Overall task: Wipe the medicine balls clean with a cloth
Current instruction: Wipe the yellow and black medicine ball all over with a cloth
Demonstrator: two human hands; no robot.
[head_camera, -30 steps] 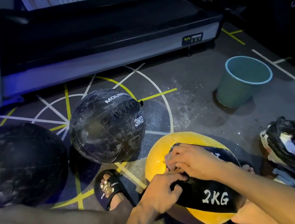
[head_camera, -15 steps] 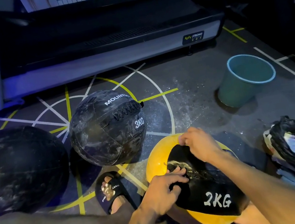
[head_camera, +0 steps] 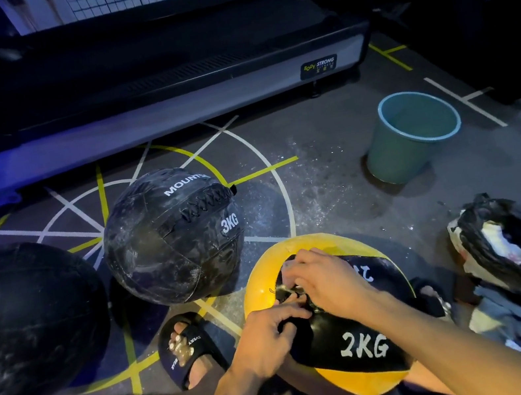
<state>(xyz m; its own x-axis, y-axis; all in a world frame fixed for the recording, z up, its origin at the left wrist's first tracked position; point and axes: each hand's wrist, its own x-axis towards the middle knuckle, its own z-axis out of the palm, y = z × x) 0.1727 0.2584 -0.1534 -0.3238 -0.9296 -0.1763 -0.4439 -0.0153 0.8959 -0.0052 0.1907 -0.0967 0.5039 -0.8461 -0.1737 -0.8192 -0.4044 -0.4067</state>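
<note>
The yellow-and-black 2KG ball [head_camera: 345, 353] sits directly under both hands, round, so no long axis; its label faces up and toward the person. The right hand [head_camera: 328, 281] presses curled fingers on its top, seemingly over a dark cloth, hardly visible. The left hand [head_camera: 266, 339], nearer, grips the ball's black panel just below.

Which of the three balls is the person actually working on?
The yellow-and-black ball marked 2KG; both hands rest on it. The black 3KG ball and the big dark ball sit untouched.
</note>
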